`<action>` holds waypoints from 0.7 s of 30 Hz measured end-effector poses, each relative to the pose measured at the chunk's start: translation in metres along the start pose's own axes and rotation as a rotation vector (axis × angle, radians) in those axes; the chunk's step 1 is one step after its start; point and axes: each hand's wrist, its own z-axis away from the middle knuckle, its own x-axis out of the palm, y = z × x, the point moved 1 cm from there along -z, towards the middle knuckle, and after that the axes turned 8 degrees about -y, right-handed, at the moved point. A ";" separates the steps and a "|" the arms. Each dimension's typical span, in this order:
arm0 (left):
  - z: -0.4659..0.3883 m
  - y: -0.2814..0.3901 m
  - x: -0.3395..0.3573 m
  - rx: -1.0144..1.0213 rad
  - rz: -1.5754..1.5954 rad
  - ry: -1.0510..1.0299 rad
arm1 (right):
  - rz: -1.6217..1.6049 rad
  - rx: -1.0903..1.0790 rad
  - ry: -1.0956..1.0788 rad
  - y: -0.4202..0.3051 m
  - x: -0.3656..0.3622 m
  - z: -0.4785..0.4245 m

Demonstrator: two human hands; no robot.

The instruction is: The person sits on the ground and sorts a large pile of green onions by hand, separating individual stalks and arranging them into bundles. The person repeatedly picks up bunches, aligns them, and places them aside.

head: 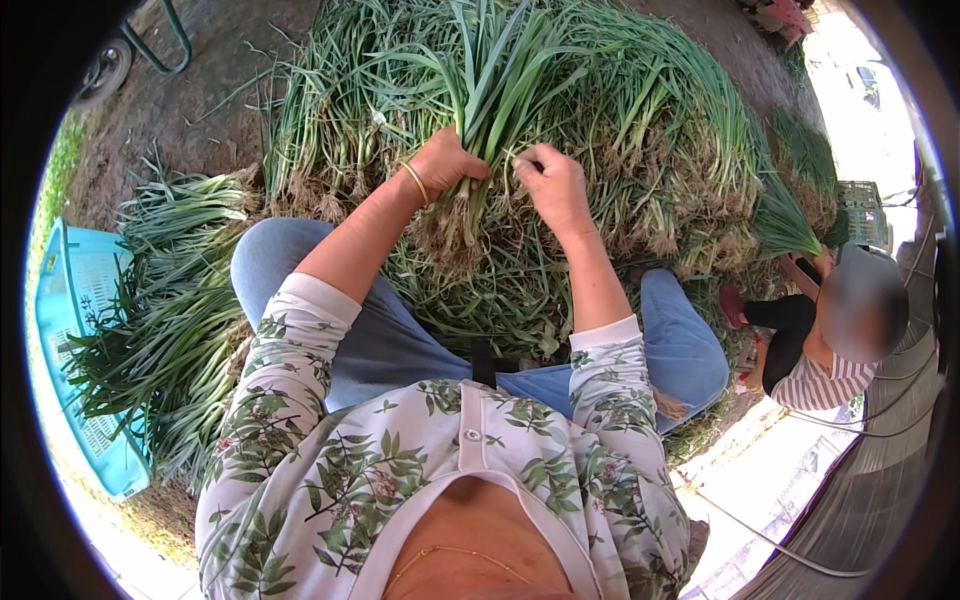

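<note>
My left hand (448, 163) grips a small bunch of green garlic-like stalks (480, 90) near the base. Its leaves fan upward and away from me, while brown, soil-covered roots (454, 229) hang below my fist. Close by on the right, my right hand (556, 187) pinches a thin pale stalk or leaf (514, 157) at the bunch's side between thumb and fingertips. Whether that piece is still joined to the bunch is unclear. Behind both hands spreads a large heap of the same stalks (667, 142), roots towards me.
Leaf scraps (502, 315) cover the ground between my knees. Bundled stalks (187, 300) lie at my left, beside a turquoise plastic crate (64, 300). On the right crouches another person (821, 375) by the heap, near a green crate (861, 206). A wheel (105, 75) stands at upper left.
</note>
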 end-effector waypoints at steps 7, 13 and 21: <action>0.000 -0.005 -0.004 -0.039 0.144 -0.007 | -1.312 0.040 1.045 0.052 -0.084 0.013; -0.007 -0.014 -0.008 -0.017 0.135 -0.105 | -0.911 0.325 0.200 0.015 0.008 -0.017; -0.003 -0.005 -0.014 0.034 0.375 -0.078 | -1.001 -0.113 0.379 -0.021 0.025 -0.005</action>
